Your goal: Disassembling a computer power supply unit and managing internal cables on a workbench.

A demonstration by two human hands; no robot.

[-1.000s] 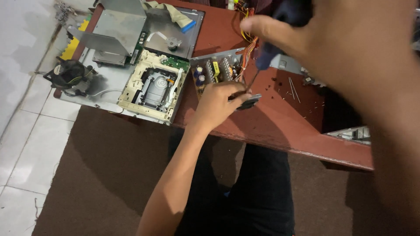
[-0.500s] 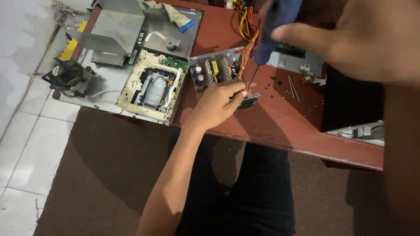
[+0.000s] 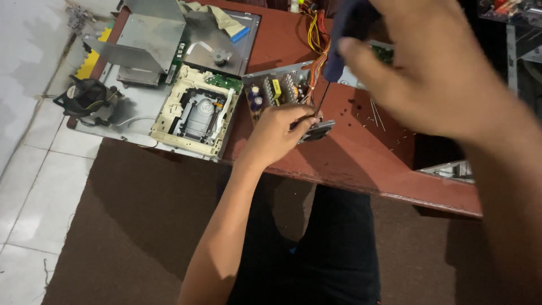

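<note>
On the reddish-brown wooden table (image 3: 361, 164), my left hand (image 3: 278, 134) rests on a small flat metal part (image 3: 317, 131), just before the open grey power supply board (image 3: 276, 93). My right hand (image 3: 429, 73) holds a dark-handled screwdriver (image 3: 339, 51) above them, its tip down beside my left fingers. Left of the board lies a cream plastic disc drive frame (image 3: 195, 110), with a folded grey metal cover (image 3: 144, 39) behind it.

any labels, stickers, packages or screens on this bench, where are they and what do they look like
Yellow label: small upright rectangle on a part inside the open power supply board, just above the left hand.
No packages, signs or screens can be made out.
</note>
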